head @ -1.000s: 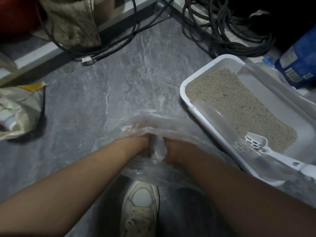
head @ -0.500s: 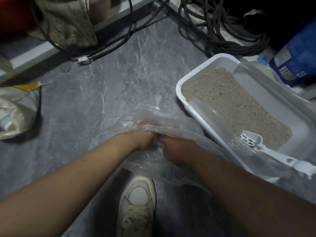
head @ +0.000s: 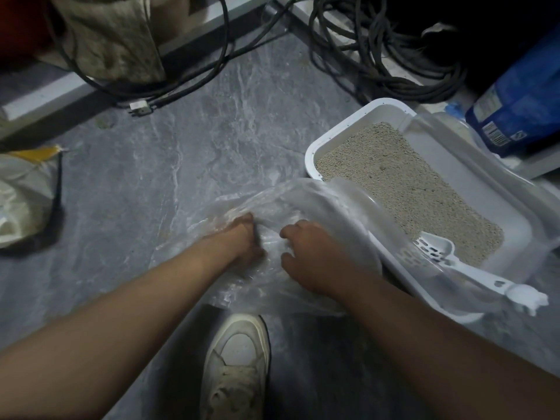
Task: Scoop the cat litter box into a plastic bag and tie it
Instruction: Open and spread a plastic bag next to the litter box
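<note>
A clear plastic bag (head: pixel 291 204) lies crumpled on the grey floor, its far edge draped against the white litter box (head: pixel 312 147). My left hand (head: pixel 242 237) grips a fold of the bag with curled fingers. My right hand (head: pixel 306 256) is just to its right, fingers curled and pinching the plastic. The box holds beige litter (head: pixel 400 180), and a white slotted scoop (head: pixel 436 250) rests in its near corner with the handle sticking out over the rim.
Black cables (head: pixel 378 56) coil at the back. A blue bag (head: pixel 521 98) stands behind the box, a white sack (head: pixel 24 195) lies at left, a cloth sack (head: pixel 112 34) at back left. My white shoe (head: pixel 239 365) is below the bag.
My two hands, which were pressed together on the bag, have drawn apart, spreading the plastic. The bag's far edge has lifted toward the litter box.
</note>
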`<state>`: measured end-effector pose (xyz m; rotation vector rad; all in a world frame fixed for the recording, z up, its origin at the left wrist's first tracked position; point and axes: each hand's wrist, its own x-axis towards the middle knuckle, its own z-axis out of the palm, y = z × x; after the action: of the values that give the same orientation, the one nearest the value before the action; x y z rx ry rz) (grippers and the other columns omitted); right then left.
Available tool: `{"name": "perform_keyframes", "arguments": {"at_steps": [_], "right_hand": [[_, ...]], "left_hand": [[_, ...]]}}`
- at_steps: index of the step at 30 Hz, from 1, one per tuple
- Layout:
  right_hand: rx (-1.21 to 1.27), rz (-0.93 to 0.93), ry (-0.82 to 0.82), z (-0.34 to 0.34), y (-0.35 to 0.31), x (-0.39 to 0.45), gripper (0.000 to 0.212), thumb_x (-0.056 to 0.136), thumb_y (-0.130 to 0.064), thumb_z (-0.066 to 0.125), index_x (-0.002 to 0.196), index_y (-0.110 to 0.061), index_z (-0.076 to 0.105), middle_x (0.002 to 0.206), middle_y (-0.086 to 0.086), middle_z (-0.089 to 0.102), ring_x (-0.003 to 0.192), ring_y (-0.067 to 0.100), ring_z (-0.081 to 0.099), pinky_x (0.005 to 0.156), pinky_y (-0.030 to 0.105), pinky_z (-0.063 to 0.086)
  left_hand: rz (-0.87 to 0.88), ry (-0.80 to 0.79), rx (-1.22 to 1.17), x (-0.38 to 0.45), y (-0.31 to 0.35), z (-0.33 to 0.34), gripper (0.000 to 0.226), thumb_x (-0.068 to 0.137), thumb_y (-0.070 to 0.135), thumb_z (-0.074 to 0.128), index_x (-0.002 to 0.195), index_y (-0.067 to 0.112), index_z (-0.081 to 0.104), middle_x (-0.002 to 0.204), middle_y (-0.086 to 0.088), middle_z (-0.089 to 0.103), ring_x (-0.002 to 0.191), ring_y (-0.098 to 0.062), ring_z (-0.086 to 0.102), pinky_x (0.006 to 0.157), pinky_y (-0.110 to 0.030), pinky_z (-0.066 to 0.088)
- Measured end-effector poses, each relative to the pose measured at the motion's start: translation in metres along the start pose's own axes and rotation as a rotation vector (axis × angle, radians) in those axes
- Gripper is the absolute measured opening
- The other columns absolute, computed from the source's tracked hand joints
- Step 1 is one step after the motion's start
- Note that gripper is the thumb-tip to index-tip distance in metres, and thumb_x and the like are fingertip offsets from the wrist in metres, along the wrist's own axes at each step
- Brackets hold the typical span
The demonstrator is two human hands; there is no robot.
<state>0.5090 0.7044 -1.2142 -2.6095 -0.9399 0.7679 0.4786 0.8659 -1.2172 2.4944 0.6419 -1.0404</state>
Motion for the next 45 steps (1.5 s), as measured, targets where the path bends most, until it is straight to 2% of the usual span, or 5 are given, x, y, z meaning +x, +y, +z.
{"name": "perform_keyframes", "arguments": {"at_steps": [13, 23, 28, 34, 45], "right_hand": [[0.135, 0.084, 0.048, 0.010, 0.010, 0.011, 0.025, 0.088, -0.017, 0.058, 0.113, -0.013, 0.060, 0.113, 0.010, 0.064, 0.107, 0.029, 0.059, 0.090, 0.032, 0.042], [-0.288, 0.029, -0.230, 0.030, 0.036, -0.005, 0.101, 0.085, -0.044, 0.070, 0.159, -0.019, 0.005, 0.166, 0.017, -0.004, 0.153, 0.038, 0.001, 0.121, 0.055, 0.018], [-0.159, -0.027, -0.040, 0.023, 0.032, -0.014, 0.065, 0.088, -0.037, 0.064, 0.145, -0.016, 0.040, 0.153, 0.016, 0.034, 0.140, 0.036, 0.034, 0.112, 0.049, 0.035], [-0.066, -0.044, 0.149, 0.010, 0.026, -0.024, 0.034, 0.081, -0.030, 0.064, 0.109, -0.011, 0.062, 0.115, 0.012, 0.059, 0.103, 0.035, 0.056, 0.086, 0.046, 0.050], [-0.302, 0.058, -0.143, 0.052, 0.051, -0.024, 0.085, 0.088, -0.033, 0.066, 0.155, -0.019, 0.015, 0.165, 0.020, -0.008, 0.152, 0.041, -0.002, 0.117, 0.062, 0.018]], "left_hand": [[0.414, 0.171, 0.510, -0.033, 0.035, -0.011, 0.042, 0.096, 0.021, 0.059, 0.137, 0.015, 0.053, 0.132, -0.009, 0.055, 0.123, -0.031, 0.055, 0.096, -0.040, 0.047], [0.301, 0.090, 0.368, 0.006, 0.023, -0.032, 0.051, 0.089, 0.037, 0.066, 0.134, 0.018, 0.054, 0.138, -0.008, 0.058, 0.121, -0.025, 0.058, 0.107, -0.033, 0.044], [0.300, 0.025, 0.428, 0.007, 0.028, -0.033, 0.082, 0.087, 0.061, 0.062, 0.153, 0.019, 0.035, 0.156, -0.007, 0.041, 0.143, -0.031, 0.039, 0.117, -0.044, 0.036], [0.447, 0.063, 0.498, -0.006, 0.055, -0.016, 0.043, 0.094, 0.037, 0.058, 0.133, 0.019, 0.051, 0.135, -0.008, 0.056, 0.123, -0.031, 0.058, 0.098, -0.043, 0.051], [0.438, 0.132, 0.161, 0.009, 0.065, -0.019, 0.075, 0.083, 0.043, 0.051, 0.151, 0.014, 0.036, 0.153, -0.012, 0.045, 0.139, -0.030, 0.046, 0.112, -0.045, 0.040]]}}
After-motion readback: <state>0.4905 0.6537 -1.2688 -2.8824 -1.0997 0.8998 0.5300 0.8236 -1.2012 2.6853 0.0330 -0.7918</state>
